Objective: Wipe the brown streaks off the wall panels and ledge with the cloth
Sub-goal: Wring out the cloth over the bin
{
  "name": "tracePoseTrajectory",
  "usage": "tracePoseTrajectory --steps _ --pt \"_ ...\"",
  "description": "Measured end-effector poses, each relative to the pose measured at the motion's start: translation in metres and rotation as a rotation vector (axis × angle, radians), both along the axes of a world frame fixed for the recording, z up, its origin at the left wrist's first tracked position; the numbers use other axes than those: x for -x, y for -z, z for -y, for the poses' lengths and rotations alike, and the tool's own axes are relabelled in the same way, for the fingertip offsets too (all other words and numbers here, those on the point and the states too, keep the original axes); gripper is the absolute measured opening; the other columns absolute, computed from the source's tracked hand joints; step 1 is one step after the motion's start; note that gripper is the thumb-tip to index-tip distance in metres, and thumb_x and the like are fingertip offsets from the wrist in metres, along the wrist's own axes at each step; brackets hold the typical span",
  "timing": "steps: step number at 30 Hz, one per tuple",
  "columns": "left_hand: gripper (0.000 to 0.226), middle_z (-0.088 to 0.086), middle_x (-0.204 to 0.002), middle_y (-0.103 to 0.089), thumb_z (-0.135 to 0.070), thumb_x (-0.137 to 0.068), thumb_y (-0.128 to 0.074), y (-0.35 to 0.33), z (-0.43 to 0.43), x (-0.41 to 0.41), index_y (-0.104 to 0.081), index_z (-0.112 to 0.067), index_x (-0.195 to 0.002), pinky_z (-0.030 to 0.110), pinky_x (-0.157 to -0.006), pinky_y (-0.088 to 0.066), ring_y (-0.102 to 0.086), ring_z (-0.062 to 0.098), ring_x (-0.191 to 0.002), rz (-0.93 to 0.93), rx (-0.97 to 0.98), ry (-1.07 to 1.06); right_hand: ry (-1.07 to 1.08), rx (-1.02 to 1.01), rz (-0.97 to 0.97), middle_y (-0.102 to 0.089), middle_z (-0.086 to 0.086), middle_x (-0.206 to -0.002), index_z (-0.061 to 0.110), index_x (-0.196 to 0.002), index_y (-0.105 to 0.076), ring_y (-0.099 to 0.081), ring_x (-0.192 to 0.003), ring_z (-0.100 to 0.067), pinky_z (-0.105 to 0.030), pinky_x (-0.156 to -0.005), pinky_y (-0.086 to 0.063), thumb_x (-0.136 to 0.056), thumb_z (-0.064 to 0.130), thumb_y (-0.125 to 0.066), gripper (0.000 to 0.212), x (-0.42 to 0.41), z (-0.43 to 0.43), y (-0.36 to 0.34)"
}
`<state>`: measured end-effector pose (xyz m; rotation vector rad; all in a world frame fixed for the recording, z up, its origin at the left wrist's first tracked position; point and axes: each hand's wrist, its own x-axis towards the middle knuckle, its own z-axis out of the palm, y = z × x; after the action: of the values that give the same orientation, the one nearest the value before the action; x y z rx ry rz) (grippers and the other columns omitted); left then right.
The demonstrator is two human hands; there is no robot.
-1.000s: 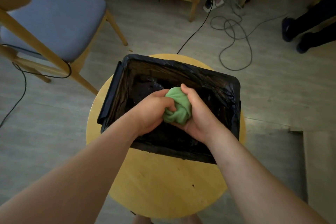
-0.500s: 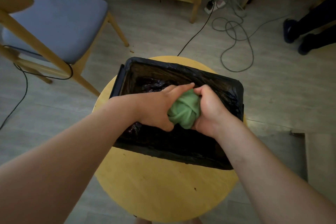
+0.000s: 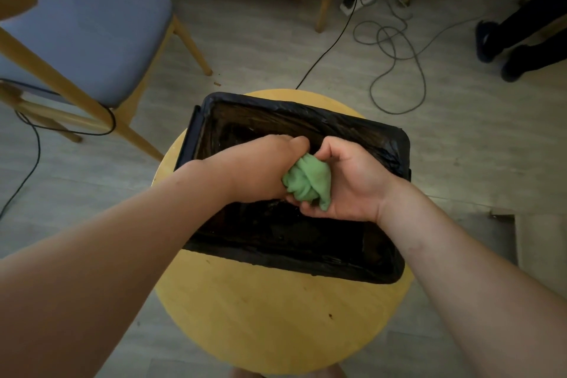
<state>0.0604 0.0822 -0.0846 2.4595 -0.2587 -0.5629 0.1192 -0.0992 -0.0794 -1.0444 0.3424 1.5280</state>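
Head view: a round yellow stool (image 3: 276, 322) carries a bin (image 3: 306, 267) lined with a black bag, and both hands meet over its opening. The left hand (image 3: 264, 168) grips one end of the green cloth (image 3: 308, 181). The right hand (image 3: 352, 182), palm turned up, curls round the other end, so the cloth is bunched and twisted between them above the bin. This looks like wringing the cloth out, a step between wipes. No wall panel or ledge is in view, so the next move calls for shaking the cloth loose and carrying it to the streaks. Half a second ago the left thumb lay across the top of the ball. Now the right palm has rolled upward and more cloth shows.
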Motion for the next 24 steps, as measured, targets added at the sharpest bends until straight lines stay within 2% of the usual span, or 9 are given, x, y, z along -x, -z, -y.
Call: tracePoseTrajectory --steps 2,5,7,9,12,15,17,20,24 --pt "0.043 -0.011 -0.104 -0.048 -0.025 -0.089 -0.075 0.002 -0.004 0.002 -0.043 -0.028 -0.118 0.02 -0.07 -0.041 -0.054 0.007 -0.089 -0.053 -0.013 0.015 -0.072 -0.058 0.031 -0.066 -0.016 -0.108 0.006 -0.125 -0.06 -0.057 -0.084 -0.022 -0.032 -0.071 -0.036 -0.087 0.027 -0.041 0.047 -0.004 0.002 0.0" --pt "0.072 -0.004 -0.121 -0.047 -0.025 -0.083 -0.079 0.002 -0.007 0.007 -0.035 -0.023 -0.141 0.017 -0.067 -0.041 -0.055 0.008 -0.088 -0.139 -0.043 0.047 -0.229 -0.057 0.113 -0.062 -0.01 -0.106 0.011 -0.122 -0.058 -0.053 -0.078 -0.014 -0.027 -0.066 -0.036 -0.086 0.023 -0.055 0.038 -0.008 0.001 0.0" --pt "0.093 0.002 -0.14 -0.046 -0.022 -0.082 -0.08 0.004 -0.006 0.009 -0.023 -0.026 -0.155 0.026 -0.086 -0.051 -0.059 0.017 -0.109 -0.107 -0.054 0.054 -0.343 0.029 0.212 -0.06 -0.009 -0.104 0.012 -0.117 -0.06 -0.052 -0.074 -0.01 -0.025 -0.062 -0.036 -0.086 0.02 -0.065 0.032 -0.007 -0.005 -0.002" --pt "0.091 0.005 -0.138 -0.051 -0.024 -0.085 -0.078 0.009 -0.005 0.007 -0.022 -0.026 -0.158 0.037 -0.099 -0.052 -0.059 0.022 -0.121 -0.058 -0.094 0.045 -0.435 0.126 0.356 -0.059 -0.006 -0.095 0.012 -0.107 -0.063 -0.051 -0.07 -0.009 -0.025 -0.058 -0.036 -0.089 0.014 -0.072 0.02 -0.005 -0.013 -0.002" --pt "0.046 -0.009 -0.096 -0.051 -0.036 -0.092 -0.07 0.01 -0.007 0.001 -0.048 -0.021 -0.13 0.036 -0.082 -0.056 -0.064 0.02 -0.095 -0.009 -0.227 0.081 -0.609 0.27 0.714 -0.058 0.004 -0.07 0.019 -0.083 -0.066 -0.053 -0.062 -0.009 -0.027 -0.054 -0.04 -0.083 0.015 -0.078 0.014 0.0 -0.023 -0.004" --pt "0.018 -0.011 -0.089 -0.052 -0.036 -0.098 -0.06 0.004 -0.003 0.001 -0.058 -0.025 -0.111 0.032 -0.077 -0.056 -0.059 0.015 -0.083 -0.025 -0.344 0.173 -0.911 0.349 1.089 -0.058 0.006 -0.064 0.02 -0.068 -0.062 -0.055 -0.056 -0.011 -0.029 -0.051 -0.042 -0.076 0.022 -0.081 0.02 0.006 -0.031 0.0" --pt "0.012 -0.008 -0.092 -0.06 -0.036 -0.095 -0.06 0.003 0.001 0.003 -0.061 -0.024 -0.096 0.033 -0.074 -0.057 -0.061 0.015 -0.081 -0.053 -0.342 0.138 -1.011 0.421 1.223 -0.063 0.003 -0.073 0.021 -0.075 -0.063 -0.061 -0.063 -0.015 -0.033 -0.053 -0.049 -0.074 0.028 -0.081 0.019 0.011 -0.032 -0.001" --pt "0.018 -0.004 -0.08 -0.06 -0.035 -0.093 -0.06 0.005 0.001 0.002 -0.055 -0.026 -0.078 0.033 -0.065 -0.056 -0.059 0.015 -0.069 -0.126 -0.341 0.108 -1.025 0.449 1.414 -0.064 0.001 -0.086 0.018 -0.099 -0.061 -0.064 -0.076 -0.017 -0.033 -0.061 -0.055 -0.08 0.029 -0.08 0.029 0.017 -0.03 -0.001" --pt "0.014 0.001 -0.074 -0.063 -0.026 -0.081 -0.072 0.008 0.003 -0.006 -0.062 -0.018 -0.075 0.038 -0.067 -0.06 -0.061 0.018 -0.065 -0.453 -0.277 -0.001 -1.034 0.46 1.744 -0.066 -0.006 -0.098 0.013 -0.115 -0.056 -0.068 -0.086 -0.029 -0.039 -0.066 -0.056 -0.087 0.032 -0.077 0.04 0.022 -0.031 0.012"
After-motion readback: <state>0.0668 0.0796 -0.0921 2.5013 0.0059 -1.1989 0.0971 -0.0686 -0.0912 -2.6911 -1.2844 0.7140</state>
